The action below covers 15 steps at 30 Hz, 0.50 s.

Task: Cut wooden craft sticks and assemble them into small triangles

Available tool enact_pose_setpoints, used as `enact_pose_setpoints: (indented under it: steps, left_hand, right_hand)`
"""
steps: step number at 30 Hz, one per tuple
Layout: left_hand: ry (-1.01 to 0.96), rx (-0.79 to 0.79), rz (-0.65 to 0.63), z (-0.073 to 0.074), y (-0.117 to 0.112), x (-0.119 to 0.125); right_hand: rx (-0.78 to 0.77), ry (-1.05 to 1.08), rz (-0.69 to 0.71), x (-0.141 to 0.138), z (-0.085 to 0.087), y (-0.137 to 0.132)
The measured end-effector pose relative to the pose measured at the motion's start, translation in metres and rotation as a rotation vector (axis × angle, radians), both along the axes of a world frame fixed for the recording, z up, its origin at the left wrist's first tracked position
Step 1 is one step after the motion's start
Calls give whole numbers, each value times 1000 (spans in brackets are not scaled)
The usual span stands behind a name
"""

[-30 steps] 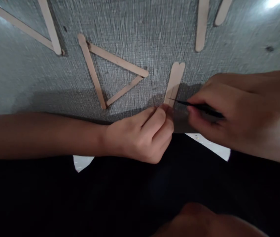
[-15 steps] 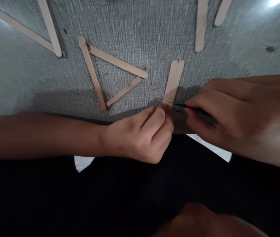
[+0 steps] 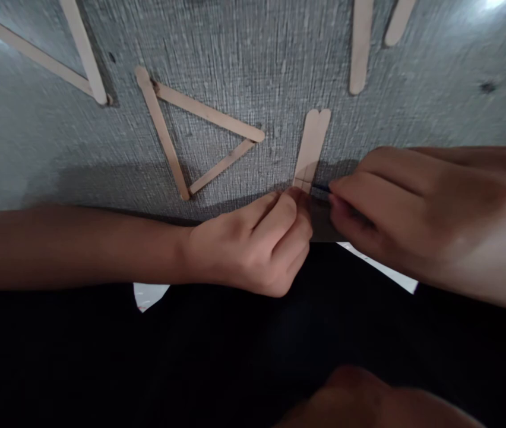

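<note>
- Grey table, woven-looking, with glare at two o'clock
- Two flat, round-ended wooden sticks side by side at one o'clock from the left hand, which is closed on their near ends
- One thin dark tool, gripped in the right hand, at the pair's five o'clock
- One three-stick triangle at the pair's nine o'clock

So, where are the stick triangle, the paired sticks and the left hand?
Stick triangle (image 3: 209, 112): head view, middle of its upper stick.
Paired sticks (image 3: 310, 144): head view, midway along their visible length.
Left hand (image 3: 257, 244): head view, back of the hand.
</note>
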<state>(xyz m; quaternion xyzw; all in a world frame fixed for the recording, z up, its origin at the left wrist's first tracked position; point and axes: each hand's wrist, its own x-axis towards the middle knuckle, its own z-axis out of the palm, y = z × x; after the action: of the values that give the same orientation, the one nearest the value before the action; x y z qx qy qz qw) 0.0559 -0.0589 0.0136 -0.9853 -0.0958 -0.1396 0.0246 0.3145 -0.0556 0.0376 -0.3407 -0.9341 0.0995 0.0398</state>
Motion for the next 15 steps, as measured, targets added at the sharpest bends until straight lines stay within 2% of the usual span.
enact_pose_setpoints:
  steps: [9,15]
  left_hand:
    - [1,4,-3,2,1,1]
    - [-4,3,7,1,-1,1]
  right_hand:
    - [-56,-66,18,1,2,-4]
    - [-36,-84,41,2,4,-3]
